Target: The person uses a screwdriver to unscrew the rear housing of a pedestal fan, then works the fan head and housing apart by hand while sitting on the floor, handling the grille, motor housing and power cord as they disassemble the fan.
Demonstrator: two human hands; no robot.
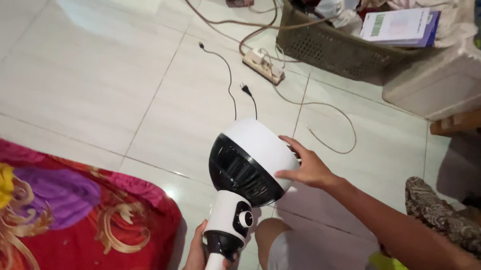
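A white fan (pixel 252 151) with a round head, black grille and a knob on its neck is held upright over the tiled floor. My left hand (pixel 197 258) grips the fan's white pole just below the black collar. My right hand (pixel 309 166) rests against the right side of the round head, fingers spread on the white shell. The fan's black cord and plug (pixel 246 90) trail on the floor behind it.
A red floral mattress (pixel 54 232) lies at the left. A power strip (pixel 263 65) with tangled brown cables sits behind the fan. A dark laundry basket (pixel 327 48) of clothes and a booklet stands at the upper right, beside a pale box (pixel 443 81).
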